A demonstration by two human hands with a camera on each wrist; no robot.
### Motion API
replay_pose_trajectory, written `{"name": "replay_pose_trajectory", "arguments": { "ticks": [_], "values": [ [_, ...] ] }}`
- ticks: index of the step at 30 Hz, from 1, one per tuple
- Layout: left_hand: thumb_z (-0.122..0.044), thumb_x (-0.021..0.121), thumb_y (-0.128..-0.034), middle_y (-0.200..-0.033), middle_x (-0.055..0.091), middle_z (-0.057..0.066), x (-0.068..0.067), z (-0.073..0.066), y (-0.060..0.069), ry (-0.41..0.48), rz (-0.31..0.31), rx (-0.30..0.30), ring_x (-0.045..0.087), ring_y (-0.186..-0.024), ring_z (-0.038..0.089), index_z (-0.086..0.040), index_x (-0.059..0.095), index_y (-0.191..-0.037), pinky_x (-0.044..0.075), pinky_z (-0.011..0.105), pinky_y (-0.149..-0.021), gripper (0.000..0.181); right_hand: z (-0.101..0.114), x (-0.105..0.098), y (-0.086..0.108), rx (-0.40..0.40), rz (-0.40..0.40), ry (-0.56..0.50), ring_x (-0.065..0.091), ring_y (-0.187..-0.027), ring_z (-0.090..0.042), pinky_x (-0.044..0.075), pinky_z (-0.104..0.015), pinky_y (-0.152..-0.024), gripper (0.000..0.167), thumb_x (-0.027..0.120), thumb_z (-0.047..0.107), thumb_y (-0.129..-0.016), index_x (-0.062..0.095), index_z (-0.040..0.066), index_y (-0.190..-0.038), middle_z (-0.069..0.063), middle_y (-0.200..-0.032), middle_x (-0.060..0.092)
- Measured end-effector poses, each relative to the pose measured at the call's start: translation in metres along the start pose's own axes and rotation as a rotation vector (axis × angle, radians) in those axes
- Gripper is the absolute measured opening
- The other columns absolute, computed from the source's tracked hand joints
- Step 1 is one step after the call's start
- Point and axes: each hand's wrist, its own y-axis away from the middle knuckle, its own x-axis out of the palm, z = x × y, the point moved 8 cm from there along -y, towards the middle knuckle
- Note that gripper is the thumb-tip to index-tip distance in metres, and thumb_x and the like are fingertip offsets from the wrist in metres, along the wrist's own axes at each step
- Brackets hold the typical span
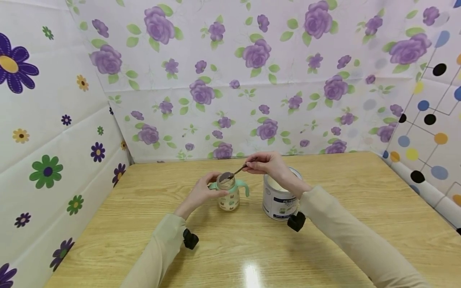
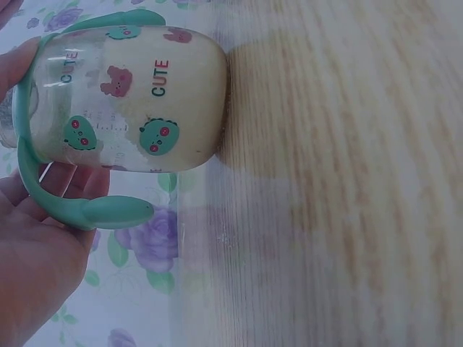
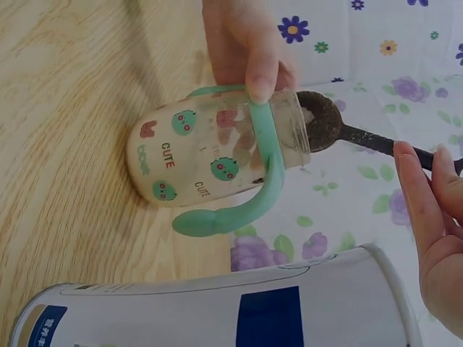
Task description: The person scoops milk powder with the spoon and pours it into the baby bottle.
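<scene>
A clear baby bottle (image 1: 229, 202) with a green two-handled collar (image 3: 266, 144) and cartoon prints stands upright on the table. Pale powder fills its lower part in the left wrist view. My left hand (image 1: 202, 192) holds it around the neck, thumb on the near side and fingers behind. With thumb and fingers, my right hand (image 1: 270, 166) pinches the handle of a dark spoon (image 3: 365, 139). The spoon's round bowl is tilted at the bottle's open mouth, with a little pale powder beside it.
Right of the bottle, under my right forearm, stands an open white can (image 1: 275, 204) with pale powder inside. The wooden table (image 1: 342, 192) ends at a flowered cloth backdrop (image 1: 230, 92). Patterned cloths hang at both sides.
</scene>
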Motion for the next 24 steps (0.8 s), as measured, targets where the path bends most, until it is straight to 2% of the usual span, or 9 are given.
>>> {"name": "replay_pose_trajectory", "arguments": {
  "ticks": [4,11,24],
  "values": [
    [-0.022,0.076,-0.0745,-0.113,0.055,0.003,-0.001,0.014,-0.005,-0.005,-0.020,-0.003,0.047,-0.106,0.022,-0.011,0.051,-0.123,0.038,0.043,-0.087,0.056,0.002,-0.001,0.000,-0.012,-0.012,0.001,0.062,-0.087,-0.030,0.047,-0.039,-0.077,0.015,0.055,-0.006,-0.086,0.062,-0.010,-0.099,-0.022,-0.092,0.063],
    [-0.029,0.077,-0.0724,-0.111,0.055,0.000,-0.002,0.016,-0.004,-0.010,-0.032,-0.006,0.048,-0.104,0.019,-0.015,0.053,-0.121,0.039,0.042,-0.085,0.056,0.003,0.001,0.000,-0.018,-0.009,0.003,0.062,-0.086,-0.028,0.047,-0.039,-0.077,0.016,0.056,-0.006,-0.086,0.062,-0.011,-0.099,-0.022,-0.091,0.063],
    [-0.030,0.078,-0.0715,-0.111,0.055,0.001,-0.002,0.016,-0.004,0.006,-0.028,-0.006,0.048,-0.103,0.019,-0.014,0.053,-0.120,0.039,0.042,-0.085,0.057,0.004,0.000,-0.002,-0.031,-0.023,0.036,0.062,-0.086,-0.029,0.045,-0.043,-0.079,0.015,0.057,-0.004,-0.085,0.063,-0.010,-0.099,-0.021,-0.090,0.063]
  ]
}}
